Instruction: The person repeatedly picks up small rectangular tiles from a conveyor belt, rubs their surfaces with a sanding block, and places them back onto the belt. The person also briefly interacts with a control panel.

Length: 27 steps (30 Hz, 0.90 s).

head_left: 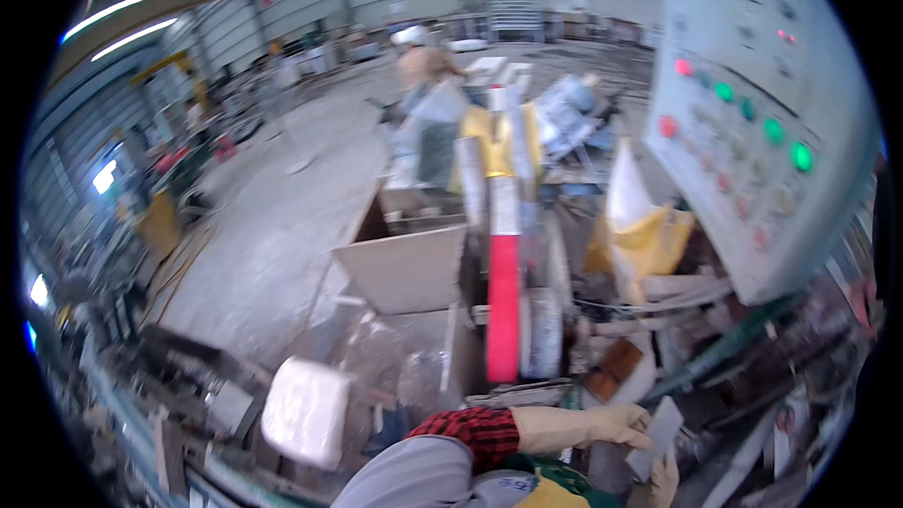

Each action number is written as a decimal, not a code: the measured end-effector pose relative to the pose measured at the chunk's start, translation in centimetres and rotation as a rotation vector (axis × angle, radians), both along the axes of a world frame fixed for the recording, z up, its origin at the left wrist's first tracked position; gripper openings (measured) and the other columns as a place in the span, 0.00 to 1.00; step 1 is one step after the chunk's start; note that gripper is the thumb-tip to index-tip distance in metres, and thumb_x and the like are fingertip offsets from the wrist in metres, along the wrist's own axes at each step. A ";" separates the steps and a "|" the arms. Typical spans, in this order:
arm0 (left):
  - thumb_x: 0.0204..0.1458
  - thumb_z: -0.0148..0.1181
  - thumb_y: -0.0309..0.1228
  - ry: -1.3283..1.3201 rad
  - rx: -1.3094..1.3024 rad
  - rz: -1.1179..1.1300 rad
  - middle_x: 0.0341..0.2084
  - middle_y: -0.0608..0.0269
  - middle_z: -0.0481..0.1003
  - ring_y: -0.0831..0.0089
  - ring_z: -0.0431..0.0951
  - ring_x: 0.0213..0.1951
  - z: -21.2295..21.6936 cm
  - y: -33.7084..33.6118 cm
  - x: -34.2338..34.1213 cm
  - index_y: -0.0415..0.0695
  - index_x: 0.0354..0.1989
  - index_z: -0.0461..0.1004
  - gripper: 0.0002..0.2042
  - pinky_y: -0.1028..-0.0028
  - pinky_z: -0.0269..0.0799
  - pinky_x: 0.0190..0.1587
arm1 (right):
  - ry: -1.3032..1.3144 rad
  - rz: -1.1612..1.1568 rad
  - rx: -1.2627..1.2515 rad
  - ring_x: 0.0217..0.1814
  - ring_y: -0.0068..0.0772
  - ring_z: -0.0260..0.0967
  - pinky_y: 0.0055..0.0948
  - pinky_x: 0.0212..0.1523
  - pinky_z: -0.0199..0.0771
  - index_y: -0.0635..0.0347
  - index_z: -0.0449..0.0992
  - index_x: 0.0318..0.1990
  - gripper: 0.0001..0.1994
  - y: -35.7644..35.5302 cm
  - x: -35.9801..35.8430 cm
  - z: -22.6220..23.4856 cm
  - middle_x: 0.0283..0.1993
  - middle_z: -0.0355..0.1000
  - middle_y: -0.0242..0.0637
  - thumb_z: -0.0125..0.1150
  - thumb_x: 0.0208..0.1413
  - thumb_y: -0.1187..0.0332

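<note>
My left hand (602,426), in a cream work glove with a red and black plaid cuff, reaches across to the right at the lower edge. Its fingers close on the left edge of a thin, flat grey piece (659,436), which looks like a small stone or tile offcut and is tilted up. My right hand (664,482), gloved alike, shows only in part below it, with its fingers against the lower right of the same piece. Motion blur softens both hands.
A control panel (767,122) with lit green and red buttons looms at the right. Ahead runs a machine bed with a red strip (503,310) beside an open box (404,268). A white block-shaped bundle (306,412) sits at lower left. A person (428,64) works farther off.
</note>
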<state>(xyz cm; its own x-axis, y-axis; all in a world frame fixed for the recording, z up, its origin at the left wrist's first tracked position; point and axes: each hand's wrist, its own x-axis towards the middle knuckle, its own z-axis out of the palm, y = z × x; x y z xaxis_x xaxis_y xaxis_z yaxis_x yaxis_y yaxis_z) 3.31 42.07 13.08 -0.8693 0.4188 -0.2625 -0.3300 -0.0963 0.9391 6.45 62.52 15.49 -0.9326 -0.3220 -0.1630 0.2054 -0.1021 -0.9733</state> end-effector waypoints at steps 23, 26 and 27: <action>0.58 0.58 0.44 0.041 -0.051 -1.022 0.49 0.52 0.74 0.75 0.74 0.42 -7.7 18.3 -1.9 0.37 0.68 0.54 0.35 0.75 0.72 0.43 | 0.333 -1.328 0.172 0.50 0.39 0.72 0.32 0.46 0.73 0.66 0.65 0.61 0.21 22.5 11.5 -12.5 0.53 0.70 0.49 0.51 0.59 0.74; 0.59 0.59 0.40 0.185 -0.089 -0.775 0.51 0.55 0.73 0.72 0.73 0.50 -8.9 16.4 -3.5 0.37 0.66 0.59 0.31 0.72 0.69 0.53 | 0.100 -1.573 -0.177 0.43 0.37 0.75 0.29 0.40 0.78 0.64 0.63 0.63 0.26 27.8 13.1 -15.7 0.49 0.74 0.46 0.60 0.57 0.74; 0.59 0.59 0.40 0.168 -0.134 -0.767 0.52 0.58 0.73 0.72 0.70 0.54 -9.3 15.9 -4.6 0.38 0.65 0.61 0.29 0.71 0.65 0.57 | 0.064 -1.633 -0.210 0.48 0.43 0.74 0.35 0.45 0.78 0.64 0.62 0.63 0.27 30.1 14.0 -18.6 0.52 0.72 0.49 0.58 0.55 0.75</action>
<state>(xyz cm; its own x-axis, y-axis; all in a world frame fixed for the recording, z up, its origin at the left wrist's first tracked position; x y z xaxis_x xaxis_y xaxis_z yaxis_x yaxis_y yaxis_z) -1.24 57.97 3.80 -0.3842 0.8904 -0.2441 -0.1119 0.2175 0.9696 20.45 92.63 -3.07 -0.2895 0.9368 -0.1965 -0.2827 -0.2798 -0.9175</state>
